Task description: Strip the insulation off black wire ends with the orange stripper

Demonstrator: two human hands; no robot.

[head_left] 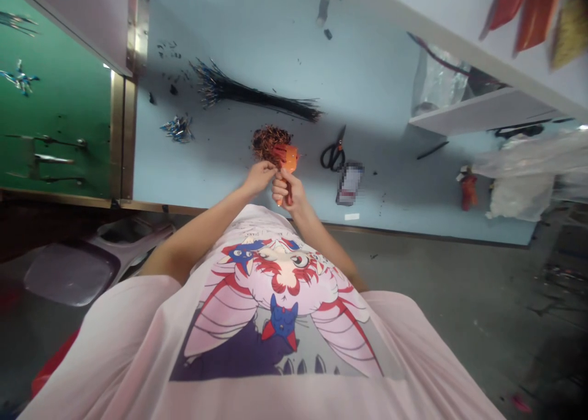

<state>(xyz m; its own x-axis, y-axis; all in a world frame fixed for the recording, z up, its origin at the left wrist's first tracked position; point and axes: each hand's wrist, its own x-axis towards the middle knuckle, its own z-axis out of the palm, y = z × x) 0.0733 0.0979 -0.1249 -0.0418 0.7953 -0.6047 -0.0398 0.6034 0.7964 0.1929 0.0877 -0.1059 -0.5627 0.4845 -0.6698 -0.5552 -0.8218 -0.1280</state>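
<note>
My right hand point(290, 190) is wrapped around the handles of an orange wire stripper point(289, 157), its wide head pointing away from me. Close beside it, my left hand point(261, 174) has its fingers pinched together near the tool's jaws. Whatever sits between those fingertips is too small to make out. Just beyond both hands lies a heap of short copper-brown wire pieces point(270, 137), partly covered by the tool. Farther back stretches a long bundle of thin black wires point(261, 97), with blue and metallic tips at its left end.
Black scissors point(337, 150) and a blurred-out phone-like object point(350, 184) lie to the right. A small pile of blue-tipped pieces point(178, 128) is on the left. A white shelf point(482, 111) and plastic bags point(523, 187) stand at the right; a metal-edged green board point(59, 114) adjoins the left.
</note>
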